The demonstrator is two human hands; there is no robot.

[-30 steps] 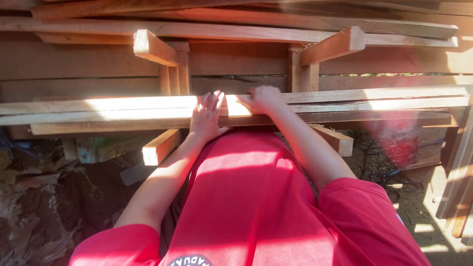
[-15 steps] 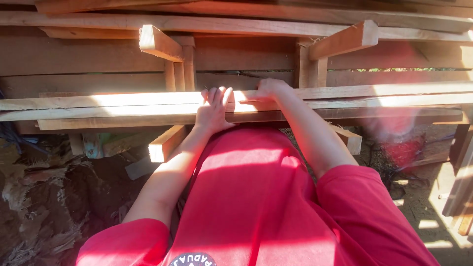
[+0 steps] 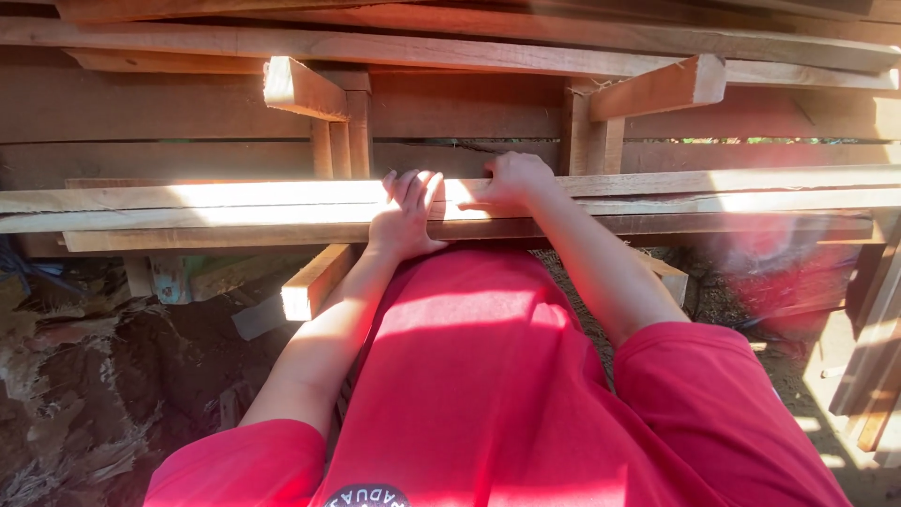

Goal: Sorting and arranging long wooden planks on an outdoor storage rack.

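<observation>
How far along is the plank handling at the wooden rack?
Looks done: several long planks already lie stacked across the rack's protruding supports. In hand: the left hand lies flat on the top planks, and the right hand curls over their far edge. Left: nothing is lifted clear; the planks rest on the stack, and their ends sit unevenly at the left.

A rough wooden rack (image 3: 591,141) of upright posts and jutting cross-bearers carries the timber. Long pale planks (image 3: 225,202) lie stacked flat across its lower bearers, reaching past both side edges; more boards (image 3: 450,42) lie across the upper bearers.
</observation>
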